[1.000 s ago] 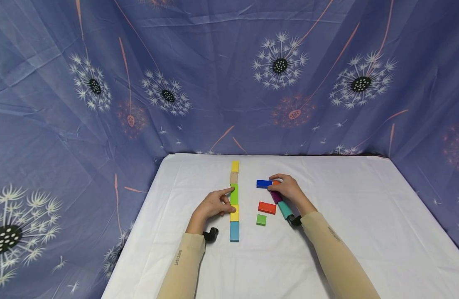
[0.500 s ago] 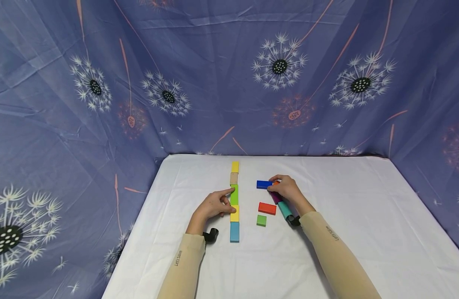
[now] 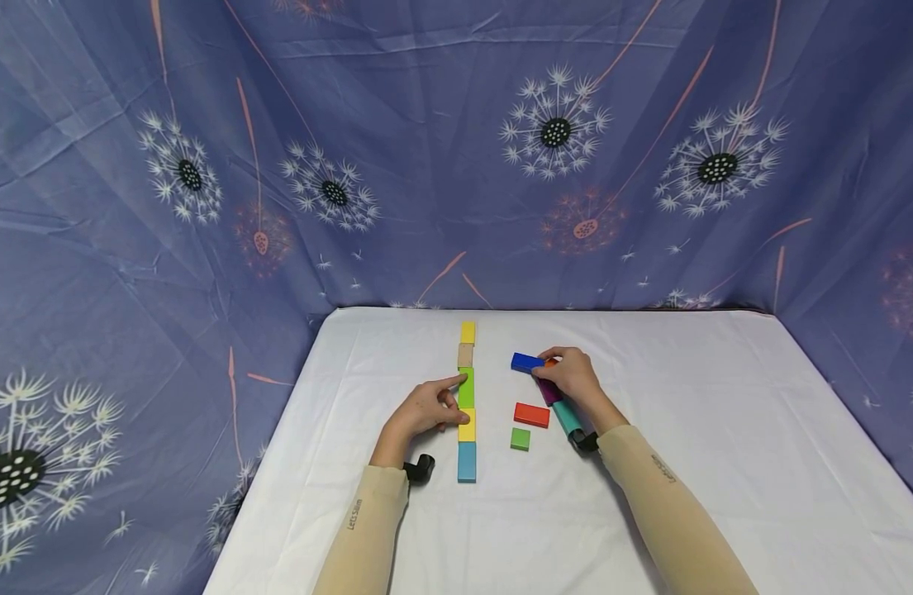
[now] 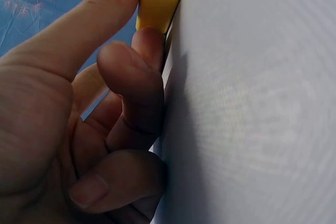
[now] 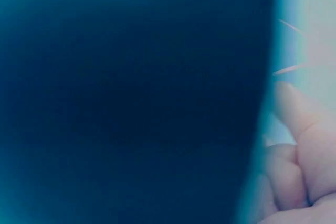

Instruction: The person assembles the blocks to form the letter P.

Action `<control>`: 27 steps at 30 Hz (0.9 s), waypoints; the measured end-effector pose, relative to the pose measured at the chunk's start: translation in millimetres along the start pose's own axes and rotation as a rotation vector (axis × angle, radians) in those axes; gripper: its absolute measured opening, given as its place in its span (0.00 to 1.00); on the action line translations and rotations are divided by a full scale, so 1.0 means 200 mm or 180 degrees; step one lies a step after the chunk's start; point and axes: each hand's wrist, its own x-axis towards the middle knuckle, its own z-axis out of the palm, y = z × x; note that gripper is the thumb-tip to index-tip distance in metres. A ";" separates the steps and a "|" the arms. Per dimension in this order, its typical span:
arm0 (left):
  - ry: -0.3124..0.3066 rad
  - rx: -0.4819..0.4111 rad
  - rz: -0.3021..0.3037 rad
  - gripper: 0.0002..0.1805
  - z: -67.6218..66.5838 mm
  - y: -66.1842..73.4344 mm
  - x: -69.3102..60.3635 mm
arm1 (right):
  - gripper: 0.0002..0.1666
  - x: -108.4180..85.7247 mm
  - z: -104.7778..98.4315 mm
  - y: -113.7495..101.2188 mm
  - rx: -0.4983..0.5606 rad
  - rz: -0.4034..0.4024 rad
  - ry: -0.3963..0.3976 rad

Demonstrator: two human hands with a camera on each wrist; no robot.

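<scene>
A column of blocks runs away from me: blue-grey, yellow, light green, tan wood and a far yellow block. My left hand lies at its left side. The index fingertip touches the light green block, the thumb the nearer yellow one; the other fingers curl beneath. My right hand pinches the right end of a dark blue block between thumb and index finger. Partly hidden under or beside that hand are an orange block and a purple block.
A teal block continues the slanted line from the purple one, close to the right wrist camera. Between the hands lie a red block and a small green block. A dark blurred surface fills most of the right wrist view.
The dark blue block has turned slightly, its left end swinging away from me. The left hand and the column of blocks keep their places.
</scene>
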 end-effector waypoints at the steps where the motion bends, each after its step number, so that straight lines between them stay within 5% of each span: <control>1: -0.0002 0.0000 0.0001 0.47 0.00 0.00 0.00 | 0.23 0.00 0.00 0.00 0.0036 -0.0035 0.0011; 8: 0.0003 -0.0018 0.0000 0.48 0.00 0.00 0.00 | 0.23 -0.02 -0.04 -0.03 0.0232 -0.0275 -0.0057; 16: 0.0023 0.0001 -0.0005 0.48 -0.01 0.00 0.00 | 0.25 -0.03 -0.11 -0.09 0.0420 -0.0268 -0.0219; 27: 0.0018 0.0066 -0.0031 0.48 0.00 -0.01 0.01 | 0.25 0.01 -0.14 -0.16 0.0153 -0.0266 -0.0147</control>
